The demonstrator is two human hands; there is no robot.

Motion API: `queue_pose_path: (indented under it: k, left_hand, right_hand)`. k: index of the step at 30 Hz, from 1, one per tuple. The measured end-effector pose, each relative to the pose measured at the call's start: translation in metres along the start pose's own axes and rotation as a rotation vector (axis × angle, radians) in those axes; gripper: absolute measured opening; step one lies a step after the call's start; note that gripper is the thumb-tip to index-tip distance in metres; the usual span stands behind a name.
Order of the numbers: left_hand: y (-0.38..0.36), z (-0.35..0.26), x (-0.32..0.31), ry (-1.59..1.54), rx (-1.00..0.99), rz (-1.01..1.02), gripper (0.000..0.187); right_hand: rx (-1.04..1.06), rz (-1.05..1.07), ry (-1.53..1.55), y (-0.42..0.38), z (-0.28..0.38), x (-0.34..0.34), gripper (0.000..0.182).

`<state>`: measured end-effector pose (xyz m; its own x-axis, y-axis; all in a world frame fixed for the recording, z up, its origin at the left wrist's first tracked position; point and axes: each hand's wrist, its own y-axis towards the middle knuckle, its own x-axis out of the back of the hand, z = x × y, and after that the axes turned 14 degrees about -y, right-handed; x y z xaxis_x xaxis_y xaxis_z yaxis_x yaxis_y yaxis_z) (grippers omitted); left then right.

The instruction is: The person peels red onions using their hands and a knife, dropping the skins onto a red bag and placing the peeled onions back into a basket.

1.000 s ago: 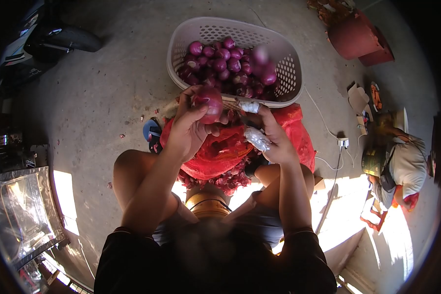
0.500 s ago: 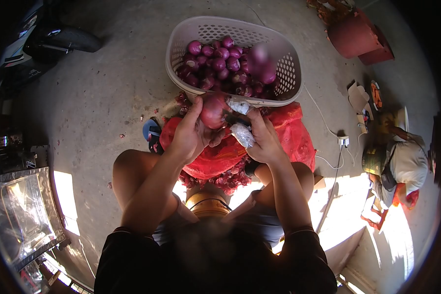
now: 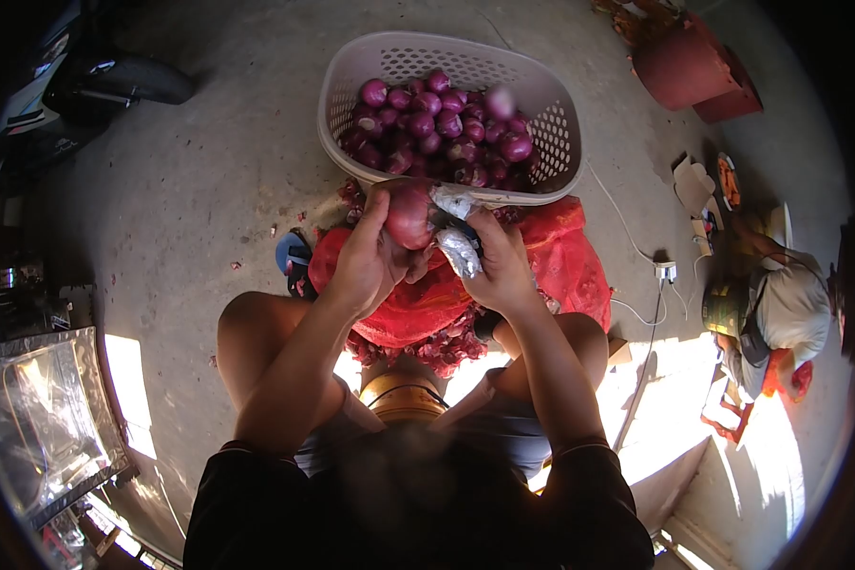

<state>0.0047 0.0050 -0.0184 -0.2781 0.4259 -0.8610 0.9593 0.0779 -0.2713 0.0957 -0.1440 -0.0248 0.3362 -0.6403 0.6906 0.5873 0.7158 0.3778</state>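
Observation:
My left hand (image 3: 363,264) is closed around a large red onion (image 3: 409,215) with its dry skin still on. My right hand (image 3: 500,268) is against the onion's right side, its thumb and forefinger wrapped in silvery-white covering (image 3: 459,253). Between those wrapped fingers shows a small dark tool (image 3: 460,228) that looks like a knife; most of it is hidden. Just beyond my hands stands a pale perforated basket (image 3: 337,142) holding many shiny purple onions (image 3: 423,123). Under my hands lies a red mesh sack (image 3: 404,318).
Loose onion skins (image 3: 446,353) lie between my feet, near a yellow container (image 3: 397,395). A blue sandal (image 3: 293,251) is left of the sack. At right are a power strip (image 3: 665,272) with cords and a bent-over person (image 3: 788,309). A motorcycle wheel (image 3: 142,78) stands upper left.
My right hand and the onion have shifted slightly left, with the wrapped fingers closer to the onion. A purple blur at the basket's right is now a distinct onion resting among the others.

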Motion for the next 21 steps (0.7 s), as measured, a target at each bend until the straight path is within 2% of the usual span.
queue_pose_path:
  k: [4,10,13,15,18,21]
  left_hand:
    - [-0.002,0.0,-0.004,-0.045,0.004,0.035,0.05]
    - [0.002,0.005,0.005,-0.023,-0.03,0.02,0.048]
    - [0.001,0.002,-0.002,0.024,-0.114,-0.045,0.043]
    - [-0.001,-0.002,-0.007,0.078,-0.156,-0.033,0.041]
    - [0.0,-0.005,-0.004,0.111,-0.217,0.017,0.042]
    - [0.003,-0.006,-0.003,0.162,-0.304,0.035,0.046]
  right_hand:
    - [0.063,-0.085,0.016,0.001,0.005,-0.002,0.042]
    - [-0.065,-0.067,0.561,-0.007,0.001,-0.016,0.036]
    - [-0.045,-0.1,0.527,-0.006,-0.004,-0.016,0.039]
    - [-0.191,-0.106,0.679,-0.007,-0.005,-0.014,0.04]
    - [-0.274,-0.12,0.789,-0.007,-0.01,-0.01,0.04]
    - [-0.248,-0.073,0.676,-0.004,-0.008,-0.001,0.04]
